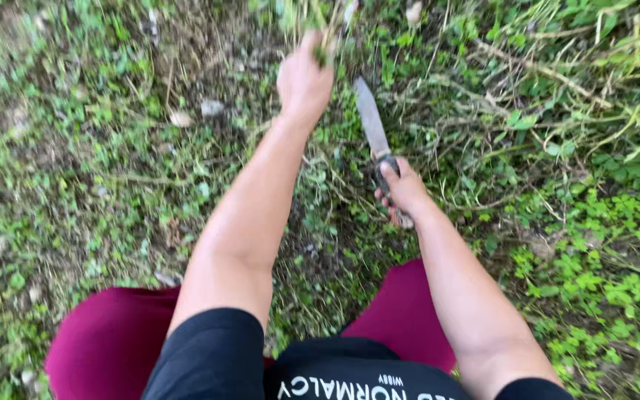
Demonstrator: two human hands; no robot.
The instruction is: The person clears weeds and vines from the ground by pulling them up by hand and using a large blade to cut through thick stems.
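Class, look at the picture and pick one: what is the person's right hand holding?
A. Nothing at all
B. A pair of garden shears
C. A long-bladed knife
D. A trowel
C: the right hand grips the handle of a long-bladed knife, its blade pointing away over the weeds, while the left hand clutches a tuft of grass stems.

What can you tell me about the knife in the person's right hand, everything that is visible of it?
The knife has a long, flat, dull grey blade that looks like worn metal, with a rounded tip. Its dark handle is mostly hidden inside the right hand, which grips it closed. The blade points away from the person and slightly left, above weedy ground. It lies close beside the left hand, which grasps a tuft of plant stems; whether the blade touches the plants cannot be told.
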